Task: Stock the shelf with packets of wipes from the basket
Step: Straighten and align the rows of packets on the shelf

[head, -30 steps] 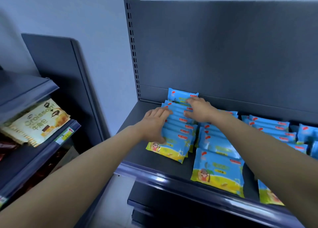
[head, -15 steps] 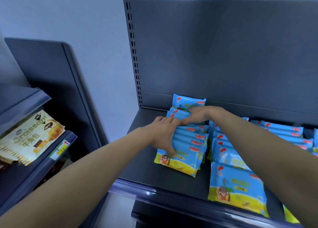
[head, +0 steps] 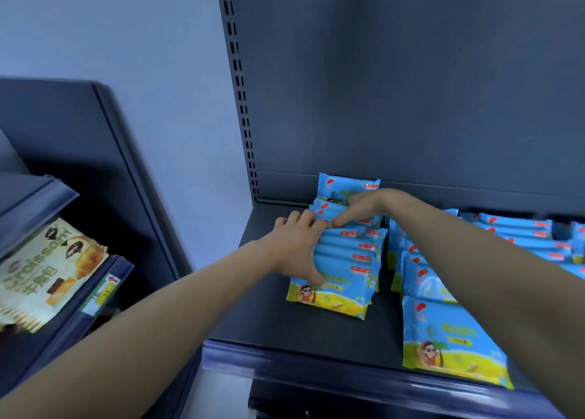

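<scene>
The left hand [head: 296,249] spreads its fingers [head: 311,219] flat over the leftmost row of wipes packets [head: 345,260], thumb pressing the front packet, gripping nothing. The right hand [head: 364,208] curls its fingertips down onto the back of the same row, beneath an upright packet [head: 345,186]. The rows lie on the dark shelf [head: 278,323].

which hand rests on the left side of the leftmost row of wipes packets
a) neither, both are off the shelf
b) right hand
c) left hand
c: the left hand lies along the left edge of the leftmost row of wipes packets, thumb on the front packet, while the right hand sits further back at the row's rear.
</scene>
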{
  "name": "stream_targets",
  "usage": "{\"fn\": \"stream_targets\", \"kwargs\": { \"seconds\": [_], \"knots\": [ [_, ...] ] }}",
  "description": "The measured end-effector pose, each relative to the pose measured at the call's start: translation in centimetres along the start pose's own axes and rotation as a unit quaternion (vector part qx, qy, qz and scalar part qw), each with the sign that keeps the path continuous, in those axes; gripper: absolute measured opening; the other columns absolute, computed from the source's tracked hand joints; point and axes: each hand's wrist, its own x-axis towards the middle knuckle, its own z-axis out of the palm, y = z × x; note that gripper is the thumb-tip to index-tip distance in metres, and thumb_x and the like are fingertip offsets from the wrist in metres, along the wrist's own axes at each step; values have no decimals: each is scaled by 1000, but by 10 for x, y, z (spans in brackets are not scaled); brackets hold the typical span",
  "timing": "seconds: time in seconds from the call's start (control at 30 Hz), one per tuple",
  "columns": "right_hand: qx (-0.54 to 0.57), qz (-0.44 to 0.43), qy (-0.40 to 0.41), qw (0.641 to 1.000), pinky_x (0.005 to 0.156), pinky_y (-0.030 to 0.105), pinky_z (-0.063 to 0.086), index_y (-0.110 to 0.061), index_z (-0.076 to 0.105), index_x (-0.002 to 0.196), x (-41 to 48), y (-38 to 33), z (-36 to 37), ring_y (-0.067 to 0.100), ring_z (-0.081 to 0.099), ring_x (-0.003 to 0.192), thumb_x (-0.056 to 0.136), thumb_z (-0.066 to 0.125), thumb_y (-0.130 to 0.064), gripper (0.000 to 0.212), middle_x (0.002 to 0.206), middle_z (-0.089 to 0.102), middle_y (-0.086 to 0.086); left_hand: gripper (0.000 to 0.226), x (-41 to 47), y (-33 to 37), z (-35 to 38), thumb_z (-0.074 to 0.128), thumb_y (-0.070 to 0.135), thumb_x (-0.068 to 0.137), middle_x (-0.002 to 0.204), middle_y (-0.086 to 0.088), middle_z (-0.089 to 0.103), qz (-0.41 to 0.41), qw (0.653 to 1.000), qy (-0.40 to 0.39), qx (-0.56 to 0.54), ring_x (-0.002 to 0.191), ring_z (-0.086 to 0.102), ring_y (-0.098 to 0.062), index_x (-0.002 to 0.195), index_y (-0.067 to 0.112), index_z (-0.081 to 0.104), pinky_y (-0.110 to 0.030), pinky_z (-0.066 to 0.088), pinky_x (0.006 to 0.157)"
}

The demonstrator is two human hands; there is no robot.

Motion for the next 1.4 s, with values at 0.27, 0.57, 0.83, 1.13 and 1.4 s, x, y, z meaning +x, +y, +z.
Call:
{"fn": "stream_targets", "kwargs": {
  "seconds": [0.27, 0.57, 0.83, 1.13, 1.4],
  "knots": [
    [18, -35, 72, 997, 74, 34, 43, -27, 48, 90, -5, -4, -5, 13, 52, 83, 54, 64, -68, 58, 98, 57, -5, 98, -5, -2, -3, 73, 57, 54, 121, 0, 37, -22, 999, 2, -39, 110, 33, -20, 132, 23, 24, -41, 47, 90],
    [101, -82, 251, 959, 100, 34, 42, -20, 57, 123, -18, 8, -10, 25, 43, 121, 87, 61, -26, 37, 133, 37, 9, 109, 19, -4, 0, 69, 53, 63, 135, -9, 26, -84, 986, 142, -11, 118, 32, -28, 144, 14, 8, -39, 44, 94],
    [211, 47, 280, 935, 74, 33, 49, 4, 54, 115, -25, 22, -10, 27, 58, 96, 89, 48, -7, 29, 115, 58, 18, 138, 36, -19, -14, 78, 59, 52, 154, -9, -9, -118, 991, 18, -59, 134, 23, -36, 144, 26, -19, -45, 37, 101],
    [450, -3, 237, 861, 64, 26, 49, -6, 38, 135, 5, 20, 3, 18, 56, 95, 87, 62, -27, 58, 122, 51, 6, 145, 46, -30, -17, 86, 49, 50, 153, -2, -24, -110, 976, -45, -180, 133, 36, -29, 141, 33, -26, -35, 36, 105],
    [391, -25, 355, 849, 73, 25, 40, -16, 59, 101, 25, 12, 10, 15, 52, 89, 88, 62, -25, 16, 97, 56, 0, 130, 41, -28, -6, 80, 52, 56, 154, -4, -14, -108, 981, 1, -162, 120, 49, -28, 145, 31, -12, -32, 42, 98]
  ]
}}
